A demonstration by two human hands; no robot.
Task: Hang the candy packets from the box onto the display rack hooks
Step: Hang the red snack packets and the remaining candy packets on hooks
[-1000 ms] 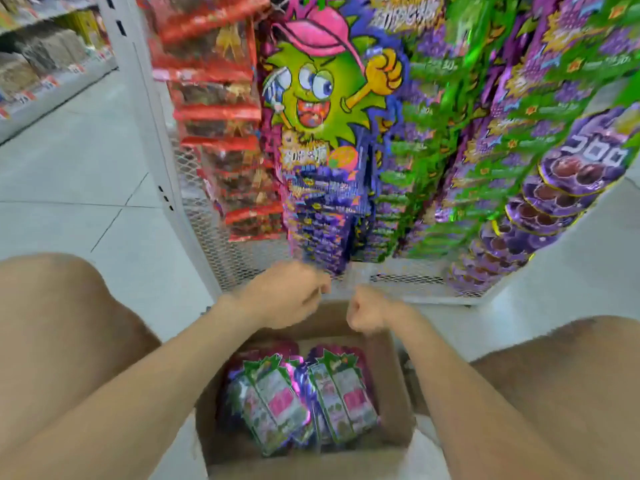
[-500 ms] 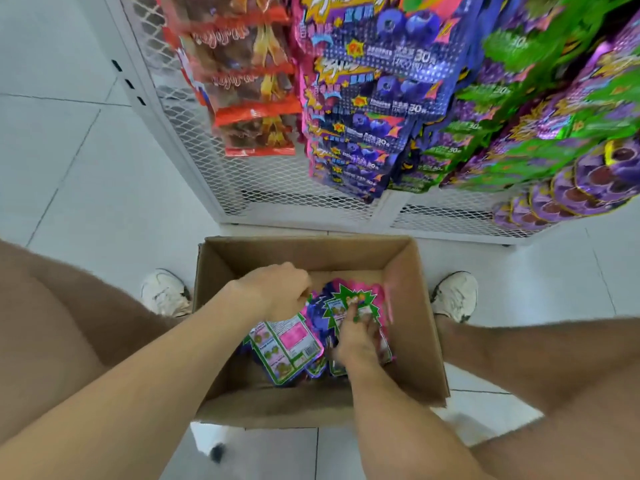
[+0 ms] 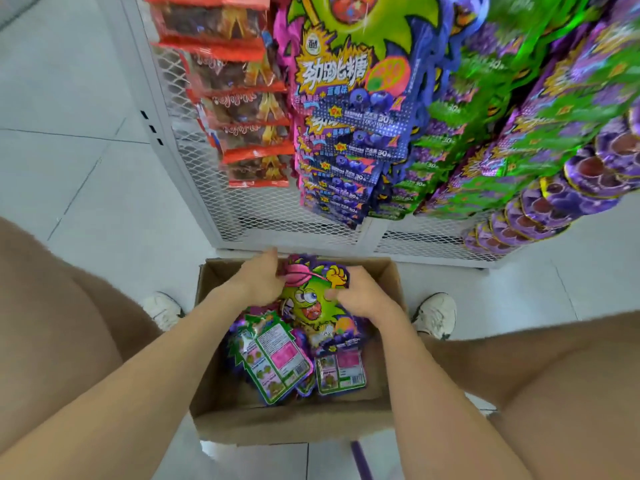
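Newly lifted, one candy packet point(image 3: 311, 301) is gripped by left hand point(image 3: 258, 284) and right hand point(image 3: 362, 297) over two face-down packets point(image 3: 273, 358).

White tiled floor point(image 3: 86, 168): cardboard box point(image 3: 294, 424) near mesh rack point(image 3: 214, 188) base; left shoe point(image 3: 162, 308), right shoe point(image 3: 434, 315) flank box.
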